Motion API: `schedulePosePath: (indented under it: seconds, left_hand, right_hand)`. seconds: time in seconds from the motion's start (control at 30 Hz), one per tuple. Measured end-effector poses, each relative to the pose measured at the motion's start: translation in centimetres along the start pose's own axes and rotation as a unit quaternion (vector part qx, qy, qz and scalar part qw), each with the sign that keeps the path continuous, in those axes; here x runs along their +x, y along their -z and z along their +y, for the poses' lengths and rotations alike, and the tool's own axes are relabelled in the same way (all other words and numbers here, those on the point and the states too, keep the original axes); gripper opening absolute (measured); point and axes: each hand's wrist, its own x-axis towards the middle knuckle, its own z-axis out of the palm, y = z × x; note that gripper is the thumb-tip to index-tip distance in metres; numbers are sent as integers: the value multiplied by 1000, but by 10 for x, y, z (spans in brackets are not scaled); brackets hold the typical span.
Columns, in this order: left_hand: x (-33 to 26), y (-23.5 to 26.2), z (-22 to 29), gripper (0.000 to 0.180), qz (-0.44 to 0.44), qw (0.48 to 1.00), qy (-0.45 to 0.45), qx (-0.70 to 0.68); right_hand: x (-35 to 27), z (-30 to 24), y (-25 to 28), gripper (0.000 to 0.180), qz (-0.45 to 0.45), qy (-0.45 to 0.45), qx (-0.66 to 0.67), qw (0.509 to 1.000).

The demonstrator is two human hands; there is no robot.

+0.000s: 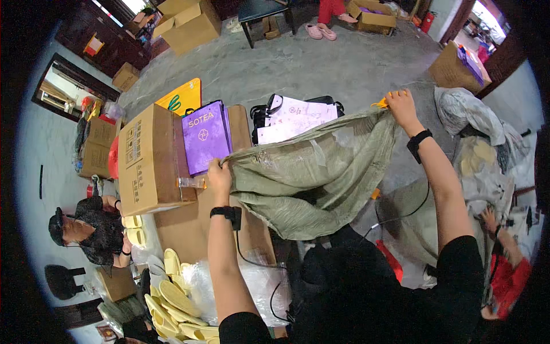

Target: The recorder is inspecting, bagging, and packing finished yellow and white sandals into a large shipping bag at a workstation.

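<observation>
A large grey-green woven sack (309, 183) hangs in front of me, its mouth stretched wide between my two hands. My left hand (220, 179) is closed on the near left corner of its rim. Raised higher and farther out, my right hand (403, 109) grips the far right corner, with a small orange bit (380, 103) showing beside the fingers. Just beyond my left hand stand purple bags (201, 137) next to a cardboard box (150, 163). Behind the sack's rim, light purple printed bags (298, 117) lie on something black. The sack's inside is mostly hidden.
Pale yellow slippers (172, 304) and clear plastic bags (212, 286) are piled at the lower left. A co-worker (86, 226) handles slippers at the left; another in red (510, 275) is at the right. A black stool (263, 11) and cartons (189, 26) stand across the floor.
</observation>
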Motion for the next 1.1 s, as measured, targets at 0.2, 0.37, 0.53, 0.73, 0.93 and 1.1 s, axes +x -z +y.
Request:
schedulePosePath:
  seconds: [0.2, 0.37, 0.53, 0.73, 0.93, 1.1]
  left_hand:
    - [52, -61, 36, 25, -141, 950, 89, 263]
    - [84, -92, 27, 22, -112, 945, 282, 120]
    - [74, -116, 17, 30, -54, 969, 228, 81]
    - [43, -117, -10, 38, -123, 975, 156, -97]
    - [25, -118, -18, 44, -149, 890, 307, -302]
    - [12, -118, -10, 47, -163, 764, 376, -498]
  right_hand:
    - [43, -8, -75, 40, -58, -68, 50, 995]
    - [45, -31, -132, 63, -110, -150, 87, 979]
    - [32, -33, -186, 47, -259, -173, 176, 934]
    - [9, -33, -208, 29, -282, -87, 150, 944]
    - [-26, -55, -226, 19, -291, -40, 186, 937]
    - [-71, -22, -244, 25, -309, -308, 619, 653]
